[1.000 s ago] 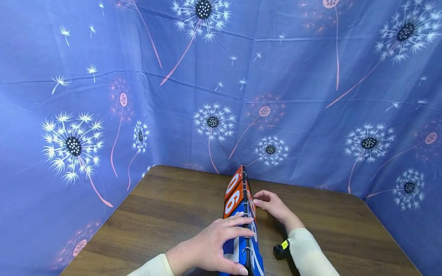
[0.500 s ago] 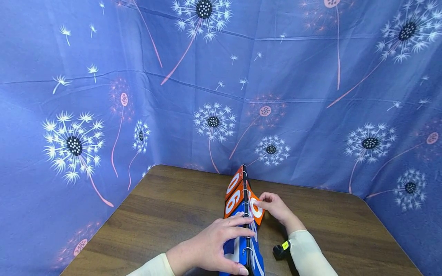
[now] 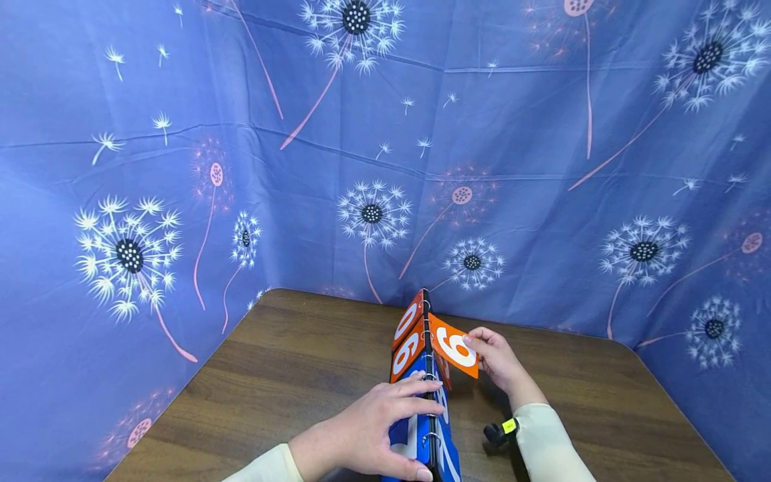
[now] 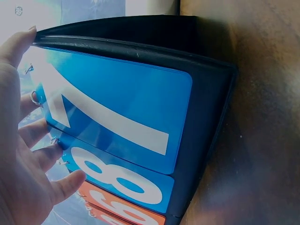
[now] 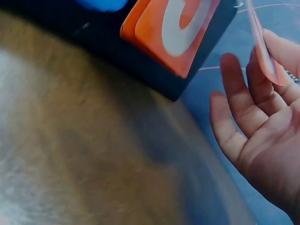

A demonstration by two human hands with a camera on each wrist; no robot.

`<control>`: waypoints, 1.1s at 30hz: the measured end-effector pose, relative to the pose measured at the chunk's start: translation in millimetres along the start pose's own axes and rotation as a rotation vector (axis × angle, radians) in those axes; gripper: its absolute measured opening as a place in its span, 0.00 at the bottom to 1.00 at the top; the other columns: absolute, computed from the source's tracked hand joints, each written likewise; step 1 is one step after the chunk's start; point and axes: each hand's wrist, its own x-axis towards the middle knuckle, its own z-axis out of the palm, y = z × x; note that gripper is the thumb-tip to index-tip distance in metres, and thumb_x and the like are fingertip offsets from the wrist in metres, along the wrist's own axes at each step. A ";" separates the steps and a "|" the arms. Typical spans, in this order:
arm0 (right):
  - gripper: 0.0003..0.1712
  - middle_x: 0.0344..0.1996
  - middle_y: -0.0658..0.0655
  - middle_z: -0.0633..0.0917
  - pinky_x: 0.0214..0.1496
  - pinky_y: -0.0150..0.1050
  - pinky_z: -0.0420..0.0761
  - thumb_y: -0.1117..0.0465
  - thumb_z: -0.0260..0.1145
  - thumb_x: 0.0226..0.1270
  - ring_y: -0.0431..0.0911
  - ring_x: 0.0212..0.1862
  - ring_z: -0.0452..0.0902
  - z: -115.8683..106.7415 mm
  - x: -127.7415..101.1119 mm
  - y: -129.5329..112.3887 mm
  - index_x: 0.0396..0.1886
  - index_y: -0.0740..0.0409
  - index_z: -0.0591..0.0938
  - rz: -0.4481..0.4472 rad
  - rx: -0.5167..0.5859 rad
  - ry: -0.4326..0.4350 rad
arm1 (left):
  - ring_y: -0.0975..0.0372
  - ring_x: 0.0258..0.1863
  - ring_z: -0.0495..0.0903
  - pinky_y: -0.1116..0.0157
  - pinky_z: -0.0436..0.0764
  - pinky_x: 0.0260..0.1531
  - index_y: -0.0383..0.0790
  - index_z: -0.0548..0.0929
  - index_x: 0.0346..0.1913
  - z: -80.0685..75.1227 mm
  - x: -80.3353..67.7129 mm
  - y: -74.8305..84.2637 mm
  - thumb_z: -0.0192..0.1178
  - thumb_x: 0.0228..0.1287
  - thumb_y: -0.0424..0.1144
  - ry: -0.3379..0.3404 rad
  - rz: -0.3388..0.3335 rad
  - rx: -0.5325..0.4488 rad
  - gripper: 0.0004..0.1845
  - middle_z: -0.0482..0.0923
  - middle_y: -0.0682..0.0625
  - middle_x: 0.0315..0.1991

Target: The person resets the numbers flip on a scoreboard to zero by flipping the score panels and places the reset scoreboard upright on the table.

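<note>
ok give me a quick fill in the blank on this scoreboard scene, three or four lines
1. The right hand pinches a flip card coloured ____.
2. The white digit on that lifted card is ____.
3. The left hand rests on top of the tabletop flip scoreboard, over its cards coloured ____.
4. The scoreboard stands on a table made of ____.

Missing words: orange; 6; blue; wood

I am sitting at a brown wooden table (image 3: 289, 375) in a small made-up recording corner. A big blue cloth with white and pink dandelion flowers (image 3: 373, 167) is hanging all around it like walls.
</note>
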 end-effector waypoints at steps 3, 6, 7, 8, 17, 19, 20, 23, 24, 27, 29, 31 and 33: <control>0.06 0.30 0.46 0.87 0.33 0.32 0.87 0.55 0.62 0.78 0.39 0.29 0.86 -4.8 -3.3 -8.5 0.38 0.47 0.82 -0.021 0.077 -0.016 | 0.58 0.83 0.56 0.49 0.73 0.68 0.74 0.68 0.73 0.0 -0.4 -0.7 0.67 0.60 0.66 0.004 0.016 0.015 0.37 0.56 0.69 0.80; 0.10 0.31 0.46 0.88 0.34 0.32 0.87 0.56 0.60 0.80 0.38 0.30 0.87 -9.4 -6.5 -17.4 0.37 0.45 0.84 -0.047 0.174 -0.031 | 0.59 0.83 0.54 0.48 0.72 0.69 0.75 0.67 0.73 -0.1 -0.2 0.1 0.67 0.60 0.65 -0.011 0.002 -0.009 0.37 0.55 0.70 0.80; 0.11 0.31 0.45 0.89 0.34 0.32 0.88 0.57 0.59 0.81 0.38 0.31 0.88 -11.1 -7.6 -20.7 0.38 0.45 0.85 -0.056 0.204 -0.043 | 0.59 0.83 0.54 0.48 0.72 0.69 0.76 0.67 0.73 0.0 -0.2 0.3 0.67 0.60 0.65 -0.014 0.000 -0.011 0.37 0.55 0.70 0.80; 0.12 0.32 0.45 0.90 0.34 0.32 0.88 0.57 0.57 0.81 0.38 0.32 0.88 -12.6 -8.9 -23.9 0.38 0.44 0.86 -0.066 0.238 -0.055 | 0.59 0.83 0.53 0.48 0.71 0.69 0.77 0.67 0.73 0.0 -0.3 0.8 0.67 0.60 0.65 -0.017 -0.009 -0.018 0.37 0.54 0.70 0.80; 0.25 0.56 0.54 0.87 0.49 0.45 0.89 0.62 0.39 0.86 0.47 0.52 0.89 -14.9 -22.7 -50.6 0.70 0.53 0.77 -0.271 0.490 -0.383 | 0.56 0.83 0.55 0.46 0.71 0.72 0.70 0.70 0.73 -0.5 -0.1 1.2 0.68 0.60 0.64 0.027 0.051 0.006 0.38 0.56 0.65 0.81; 0.26 0.58 0.56 0.85 0.51 0.47 0.89 0.64 0.37 0.85 0.49 0.54 0.88 -11.5 -25.6 -55.8 0.74 0.54 0.72 -0.324 0.513 -0.440 | 0.55 0.83 0.56 0.46 0.70 0.73 0.68 0.70 0.73 -0.5 0.5 0.9 0.69 0.60 0.64 0.035 0.066 0.011 0.38 0.56 0.63 0.81; 0.27 0.59 0.57 0.84 0.52 0.48 0.88 0.65 0.37 0.85 0.50 0.55 0.88 -9.3 -27.1 -58.6 0.75 0.55 0.70 -0.347 0.512 -0.461 | 0.55 0.83 0.56 0.46 0.70 0.73 0.68 0.70 0.73 -0.6 0.5 0.8 0.69 0.60 0.64 0.036 0.069 0.013 0.38 0.56 0.63 0.81; 0.26 0.59 0.58 0.84 0.51 0.48 0.89 0.68 0.41 0.83 0.49 0.55 0.88 -0.5 -32.0 -67.7 0.76 0.58 0.66 -0.400 0.470 -0.466 | 0.54 0.83 0.56 0.46 0.70 0.73 0.67 0.71 0.73 -0.3 0.8 0.3 0.69 0.59 0.63 0.039 0.071 0.016 0.38 0.57 0.63 0.81; 0.26 0.58 0.58 0.85 0.50 0.48 0.89 0.69 0.43 0.82 0.49 0.54 0.89 3.0 -33.9 -70.9 0.75 0.60 0.66 -0.413 0.445 -0.452 | 0.54 0.82 0.57 0.47 0.70 0.73 0.66 0.71 0.72 0.0 1.0 0.1 0.69 0.59 0.63 0.046 0.077 0.024 0.38 0.57 0.62 0.81; 0.25 0.56 0.57 0.85 0.48 0.48 0.90 0.70 0.49 0.80 0.48 0.52 0.89 14.6 -40.0 -81.4 0.73 0.67 0.64 -0.433 0.343 -0.370 | 0.52 0.81 0.59 0.48 0.71 0.73 0.64 0.73 0.71 0.9 1.4 0.1 0.71 0.58 0.63 0.066 0.099 0.041 0.38 0.59 0.60 0.81; 0.24 0.54 0.55 0.86 0.47 0.49 0.90 0.70 0.53 0.78 0.47 0.50 0.90 23.1 -43.4 -88.6 0.71 0.71 0.65 -0.433 0.242 -0.295 | 0.51 0.81 0.60 0.49 0.71 0.73 0.62 0.74 0.71 1.8 1.9 0.0 0.72 0.57 0.62 0.082 0.113 0.050 0.38 0.60 0.58 0.80; 0.25 0.52 0.56 0.86 0.46 0.49 0.90 0.68 0.57 0.77 0.46 0.48 0.90 31.7 -45.9 -95.9 0.69 0.74 0.66 -0.438 0.119 -0.222 | 0.50 0.81 0.61 0.50 0.71 0.74 0.61 0.75 0.71 2.5 2.4 -0.2 0.73 0.56 0.61 0.093 0.121 0.052 0.38 0.61 0.57 0.80; 0.26 0.50 0.60 0.87 0.44 0.48 0.90 0.66 0.61 0.77 0.45 0.46 0.90 39.2 -45.8 -102.5 0.68 0.75 0.68 -0.458 0.002 -0.165 | 0.49 0.80 0.61 0.51 0.70 0.74 0.60 0.75 0.71 3.0 3.0 -0.6 0.73 0.56 0.61 0.102 0.128 0.058 0.39 0.61 0.56 0.80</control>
